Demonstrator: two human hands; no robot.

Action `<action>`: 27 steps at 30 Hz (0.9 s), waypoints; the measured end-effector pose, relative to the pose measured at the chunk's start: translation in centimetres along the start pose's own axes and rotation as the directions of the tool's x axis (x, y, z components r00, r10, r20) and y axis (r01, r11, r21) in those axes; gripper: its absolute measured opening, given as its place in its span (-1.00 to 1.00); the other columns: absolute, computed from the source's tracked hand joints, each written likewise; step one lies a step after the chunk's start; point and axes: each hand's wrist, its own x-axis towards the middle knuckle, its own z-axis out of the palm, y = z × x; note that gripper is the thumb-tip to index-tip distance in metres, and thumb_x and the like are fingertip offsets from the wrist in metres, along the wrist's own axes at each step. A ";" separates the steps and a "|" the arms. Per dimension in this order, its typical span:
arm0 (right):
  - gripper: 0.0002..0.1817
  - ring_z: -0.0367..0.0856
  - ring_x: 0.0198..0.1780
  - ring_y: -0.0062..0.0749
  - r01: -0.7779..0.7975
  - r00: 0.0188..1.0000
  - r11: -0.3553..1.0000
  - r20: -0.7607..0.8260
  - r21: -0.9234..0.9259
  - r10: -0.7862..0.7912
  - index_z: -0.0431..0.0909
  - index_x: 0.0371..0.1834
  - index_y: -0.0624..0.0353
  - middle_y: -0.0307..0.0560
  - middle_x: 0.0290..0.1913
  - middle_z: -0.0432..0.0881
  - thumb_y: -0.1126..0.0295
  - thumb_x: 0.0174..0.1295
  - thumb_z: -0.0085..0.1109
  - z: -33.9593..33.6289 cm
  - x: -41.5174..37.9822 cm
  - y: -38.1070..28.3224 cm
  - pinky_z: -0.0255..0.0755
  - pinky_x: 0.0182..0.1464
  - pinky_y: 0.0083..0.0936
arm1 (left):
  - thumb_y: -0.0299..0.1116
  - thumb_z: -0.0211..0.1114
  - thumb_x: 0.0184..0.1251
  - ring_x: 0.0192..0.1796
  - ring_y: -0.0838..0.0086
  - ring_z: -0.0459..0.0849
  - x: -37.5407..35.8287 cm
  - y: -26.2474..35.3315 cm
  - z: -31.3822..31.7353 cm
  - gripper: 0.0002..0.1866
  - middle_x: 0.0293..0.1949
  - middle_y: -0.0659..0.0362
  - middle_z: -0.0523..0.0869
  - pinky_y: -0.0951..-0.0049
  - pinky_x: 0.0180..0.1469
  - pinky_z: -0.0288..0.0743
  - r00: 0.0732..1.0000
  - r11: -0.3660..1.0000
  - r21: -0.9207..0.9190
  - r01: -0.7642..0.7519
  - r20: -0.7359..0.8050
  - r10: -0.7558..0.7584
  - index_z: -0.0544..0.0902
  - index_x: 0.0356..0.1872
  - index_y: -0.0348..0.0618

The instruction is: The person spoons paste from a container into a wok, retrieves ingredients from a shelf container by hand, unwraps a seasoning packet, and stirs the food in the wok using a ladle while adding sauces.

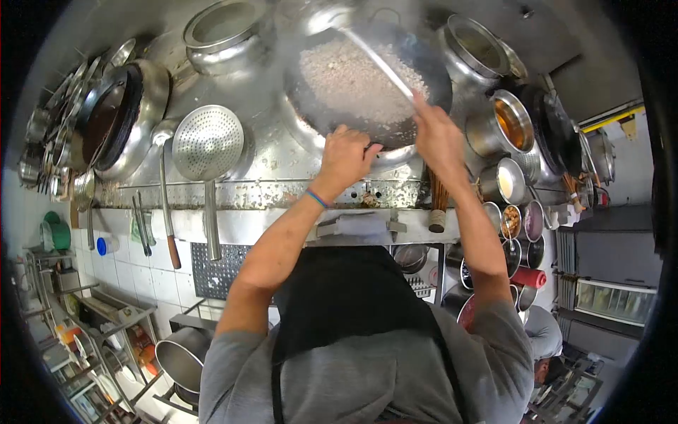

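A large dark wok [434,67] sits on the steel stove, holding a heap of pale, crumbly food like minced meat [349,78]. My left hand [344,159] is closed on the wok's near edge; whether it grips a handle or the rim is hidden under the fingers. My right hand [439,134] is wrapped round the handle of a long metal ladle [374,58]. The ladle slants over the food toward the wok's far left, where its head is blurred by motion.
Left of the wok, a perforated skimmer [208,143] lies on the steel stove top [275,169]. A lidded steel pot [222,35] stands behind. To the right are a pot of orange liquid [513,120] and several small containers. Another person [544,336] is at lower right.
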 end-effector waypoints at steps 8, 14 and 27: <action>-0.46 0.79 -0.06 0.08 0.004 0.954 0.979 0.294 -0.204 0.058 0.55 0.43 -0.46 0.14 -0.03 0.78 0.29 0.40 0.26 -7.4 2.9 6.4 0.66 0.01 -0.04 | -0.13 0.46 0.29 -0.27 0.09 0.59 -0.1 -0.2 0.1 -0.65 -0.47 0.04 0.68 0.08 -0.18 0.45 0.999 0.999 0.022 0.037 -0.036 -0.036 0.67 -0.55 -0.18; -0.39 0.79 -0.07 0.16 -0.032 0.956 0.952 0.269 -0.303 0.118 0.34 0.57 -0.09 0.25 -0.07 0.76 0.37 0.43 0.12 0.5 6.7 3.4 0.67 0.00 0.02 | -0.12 0.46 0.28 -0.21 0.10 0.61 0.0 0.3 0.9 -0.66 -0.42 0.05 0.70 0.06 -0.14 0.45 0.998 0.997 0.046 0.067 0.007 -0.068 0.69 -0.51 -0.18; -0.44 0.69 -0.07 0.44 -0.259 0.957 0.963 0.152 0.071 0.246 0.34 0.54 0.13 0.49 -0.09 0.68 0.30 0.49 0.11 1.3 0.8 12.3 0.56 -0.04 0.06 | -0.12 0.43 0.31 -0.23 0.02 0.62 0.0 2.7 2.6 -0.65 -0.46 0.00 0.68 0.02 -0.20 0.43 0.990 0.994 0.100 0.043 -0.141 -0.029 0.66 -0.53 -0.17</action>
